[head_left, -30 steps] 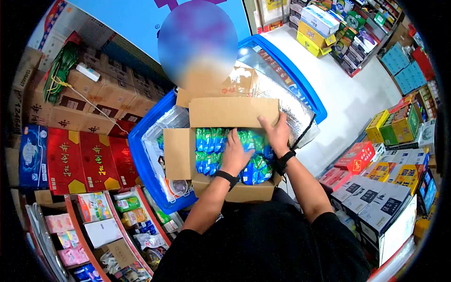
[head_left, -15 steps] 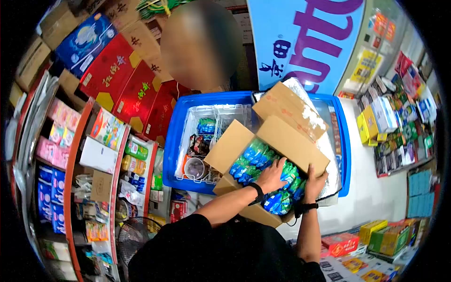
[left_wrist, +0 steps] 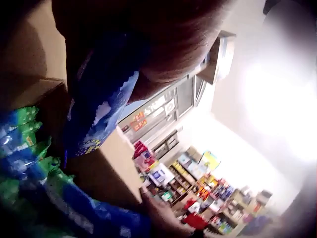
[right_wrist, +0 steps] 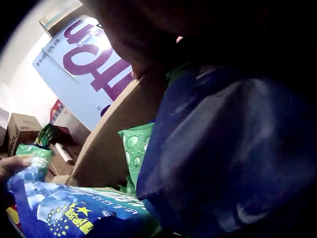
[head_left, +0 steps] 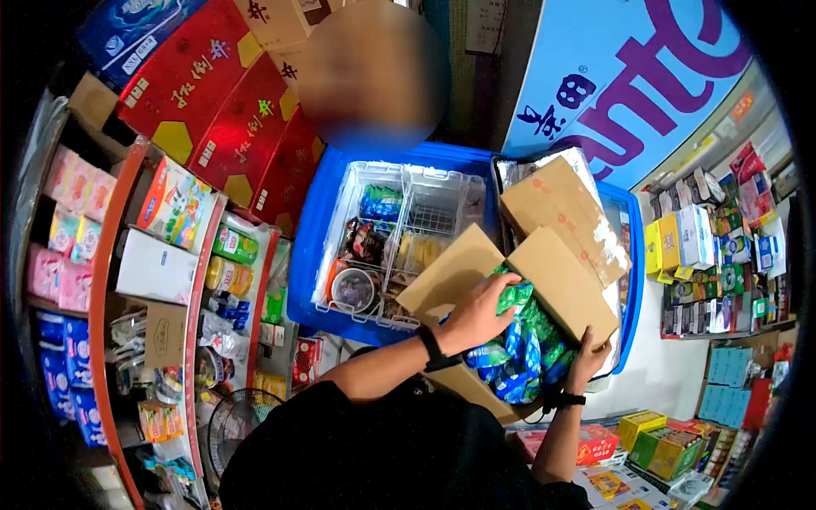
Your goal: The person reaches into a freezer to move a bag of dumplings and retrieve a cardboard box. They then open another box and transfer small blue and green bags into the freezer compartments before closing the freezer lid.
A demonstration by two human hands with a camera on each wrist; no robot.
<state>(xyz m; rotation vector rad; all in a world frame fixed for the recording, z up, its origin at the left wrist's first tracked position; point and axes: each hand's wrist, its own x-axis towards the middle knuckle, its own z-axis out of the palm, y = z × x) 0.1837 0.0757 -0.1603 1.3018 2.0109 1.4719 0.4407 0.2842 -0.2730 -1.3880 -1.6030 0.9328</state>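
Over the carton [head_left: 565, 285], curled left fingers [head_left: 500, 287] pinch a packet [head_left: 515, 298].

Freezer [head_left: 303, 280]: blue-rimmed; wire baskets [head_left: 385, 280] fitted inside
Basket contents: blue-green packs [head_left: 381, 202], dark packets [head_left: 364, 241], round tub [head_left: 353, 289]
Silver sheet [head_left: 580, 159]: partly covered by brown cardboard [head_left: 544, 192]
Open carton [head_left: 557, 272]: underside hidden

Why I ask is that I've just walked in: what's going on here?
A person in black stands at a blue-rimmed chest, with an open carton full of blue-and-green packets. The left hand pinches one packet above the rest, while the right hand holds the carton's edge. One wire basket in the chest holds similar packets.
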